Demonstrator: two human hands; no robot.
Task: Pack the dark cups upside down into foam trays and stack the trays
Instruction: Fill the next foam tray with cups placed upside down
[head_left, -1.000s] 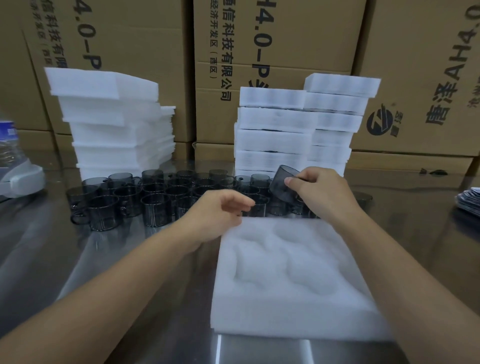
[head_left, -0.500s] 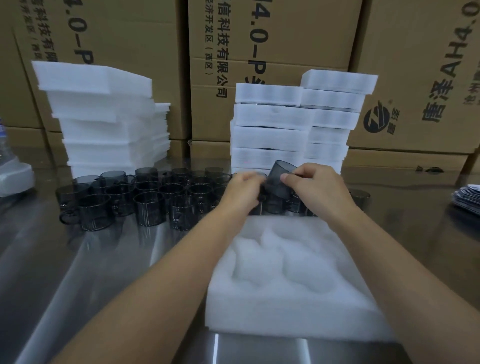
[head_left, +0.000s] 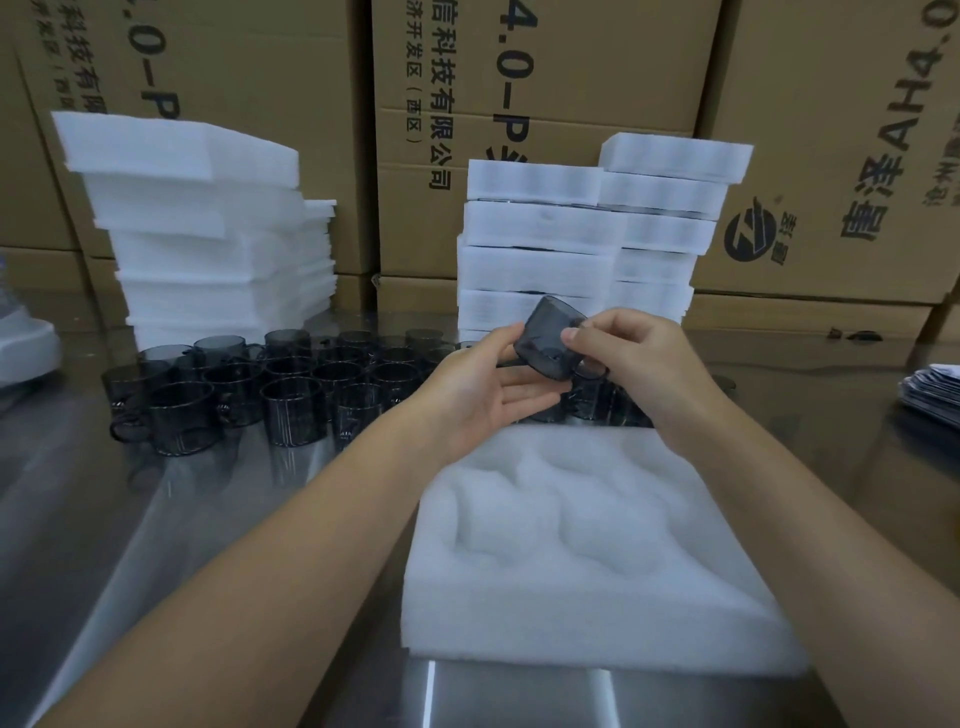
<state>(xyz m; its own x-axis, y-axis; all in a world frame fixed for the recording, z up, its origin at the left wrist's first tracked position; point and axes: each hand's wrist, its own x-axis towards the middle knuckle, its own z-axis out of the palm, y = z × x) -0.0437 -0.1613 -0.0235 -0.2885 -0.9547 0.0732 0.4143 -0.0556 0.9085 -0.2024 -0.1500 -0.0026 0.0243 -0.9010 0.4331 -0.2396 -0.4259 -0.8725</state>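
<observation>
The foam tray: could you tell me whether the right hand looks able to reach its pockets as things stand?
Probably yes: the tray lies close by the right hand, pockets bare, nothing between them, though that hand and the left hand both hold a cup.

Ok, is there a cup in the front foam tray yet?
No, the foam tray is bare; left hand and right hand grip one cup.

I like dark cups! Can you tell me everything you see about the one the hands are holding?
The held cup is round and smoky dark, see-through like glass or plastic. It is tilted in the air, just past the far edge of the empty foam tray. The left hand holds its left side and underside, and the right hand pinches its right side.
</observation>
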